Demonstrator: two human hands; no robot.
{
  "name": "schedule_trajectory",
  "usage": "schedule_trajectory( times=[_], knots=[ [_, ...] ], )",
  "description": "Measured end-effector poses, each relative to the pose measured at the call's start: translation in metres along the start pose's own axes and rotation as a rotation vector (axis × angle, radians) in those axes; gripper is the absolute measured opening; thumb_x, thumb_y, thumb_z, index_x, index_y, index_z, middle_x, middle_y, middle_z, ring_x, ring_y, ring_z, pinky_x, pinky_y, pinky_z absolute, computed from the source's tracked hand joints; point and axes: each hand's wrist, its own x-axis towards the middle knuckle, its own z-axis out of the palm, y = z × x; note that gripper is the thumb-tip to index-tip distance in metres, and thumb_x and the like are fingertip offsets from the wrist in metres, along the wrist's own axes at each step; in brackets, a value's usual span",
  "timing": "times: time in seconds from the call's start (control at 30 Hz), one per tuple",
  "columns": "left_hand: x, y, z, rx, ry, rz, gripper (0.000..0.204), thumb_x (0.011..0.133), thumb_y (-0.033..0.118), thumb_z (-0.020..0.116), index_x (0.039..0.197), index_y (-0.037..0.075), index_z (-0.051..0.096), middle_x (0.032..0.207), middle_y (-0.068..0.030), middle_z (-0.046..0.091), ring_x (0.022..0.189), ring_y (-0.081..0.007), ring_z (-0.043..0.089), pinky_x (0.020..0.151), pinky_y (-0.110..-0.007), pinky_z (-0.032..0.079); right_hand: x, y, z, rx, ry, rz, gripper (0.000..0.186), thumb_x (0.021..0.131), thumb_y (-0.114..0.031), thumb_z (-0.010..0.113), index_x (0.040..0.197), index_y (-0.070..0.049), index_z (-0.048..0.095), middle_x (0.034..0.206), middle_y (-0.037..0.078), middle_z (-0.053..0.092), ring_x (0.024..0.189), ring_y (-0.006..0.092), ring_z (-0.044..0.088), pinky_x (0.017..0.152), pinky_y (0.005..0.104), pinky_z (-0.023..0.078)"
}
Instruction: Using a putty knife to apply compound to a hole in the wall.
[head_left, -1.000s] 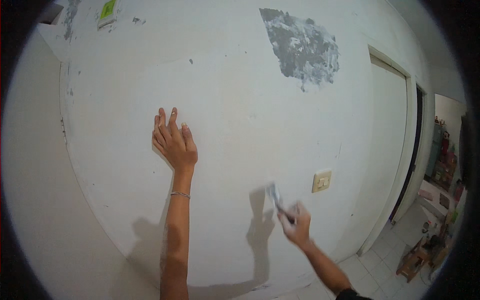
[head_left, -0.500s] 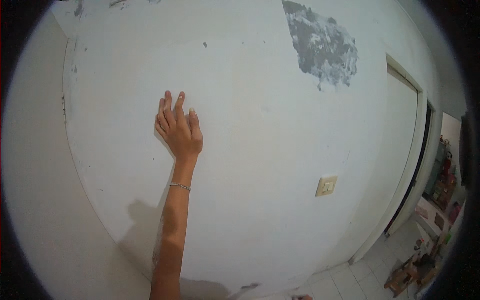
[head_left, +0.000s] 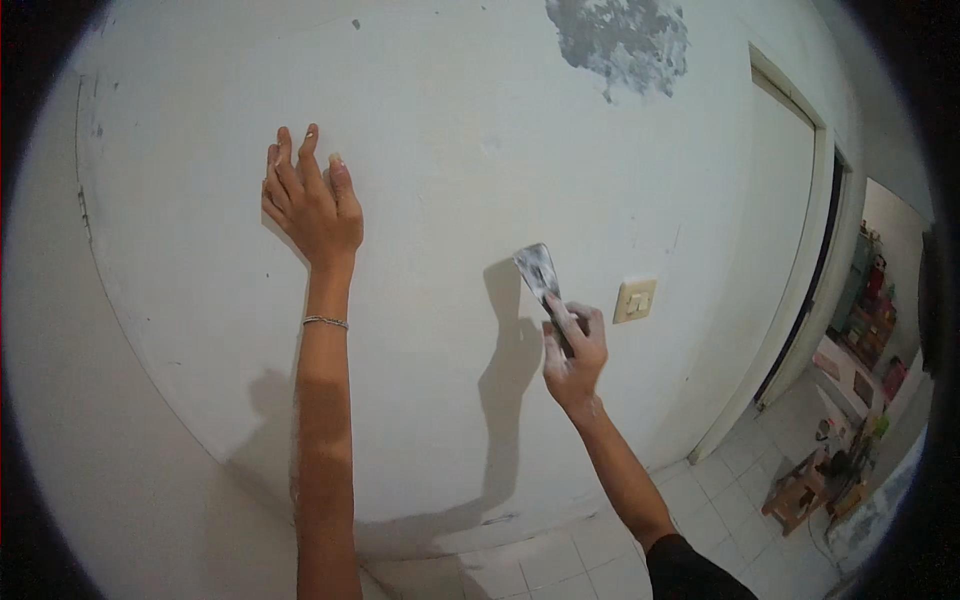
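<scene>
My left hand (head_left: 318,212) rests against the white wall (head_left: 430,330), its fingers apart and slightly bent, with nothing in it. A beaded bracelet (head_left: 326,322) circles that wrist. My right hand (head_left: 577,355) is closed around the handle of a putty knife (head_left: 538,270), whose broad blade points up and left and is smeared with white filler. White residue also coats the right fingers. The blade's shadow falls on the wall to its left; whether the blade touches the wall I cannot tell. Higher up is a rough grey patch (head_left: 625,45) with white smears.
A cream light switch (head_left: 635,300) sits on the wall just right of my right hand. Farther right stands a door frame (head_left: 822,200), with a room beyond it. A small wooden stool (head_left: 797,497) with things on it stands on the tiled floor (head_left: 735,500).
My right hand has come into view from below, holding the putty knife. The view has tilted down, so the grey patch sits higher. My left hand stays on the wall.
</scene>
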Motion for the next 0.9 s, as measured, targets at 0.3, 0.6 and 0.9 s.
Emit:
schedule_trajectory(
  times=[0.3,0.6,0.9],
  knots=[
    [-0.002,-0.002,0.001,0.053,-0.024,-0.007,0.047,0.109,0.043,0.038,0.148,0.022,0.054,0.162,-0.0077,0.041,0.15,-0.0278,0.032,0.121,-0.052,0.02,-0.008,0.036,0.043,-0.05,0.091,-0.051,0.06,0.078,0.015,0.063,0.133,-0.008,0.071,0.107,0.013,0.055,0.09,0.0226,0.055,0.075,0.0322,0.051],
    [-0.002,-0.002,0.002,0.033,-0.011,0.005,0.046,0.109,0.043,0.038,0.148,0.024,0.053,0.161,-0.0071,0.042,0.149,-0.0279,0.032,0.12,-0.052,0.022,-0.004,0.047,0.031,-0.097,0.009,-0.194,0.071,0.074,0.009,0.07,0.14,-0.018,0.067,0.106,0.014,0.056,0.091,0.0312,0.056,0.073,0.0348,0.054],
    [-0.003,-0.004,0.005,0.036,-0.021,0.015,0.046,0.108,0.041,0.04,0.149,0.024,0.053,0.161,-0.0073,0.042,0.15,-0.0285,0.031,0.121,-0.053,0.02,0.018,0.056,0.03,-0.088,-0.089,-0.067,0.064,0.076,0.011,0.067,0.136,-0.01,0.069,0.106,0.014,0.053,0.09,0.0253,0.056,0.067,0.0338,0.051]
  ],
)
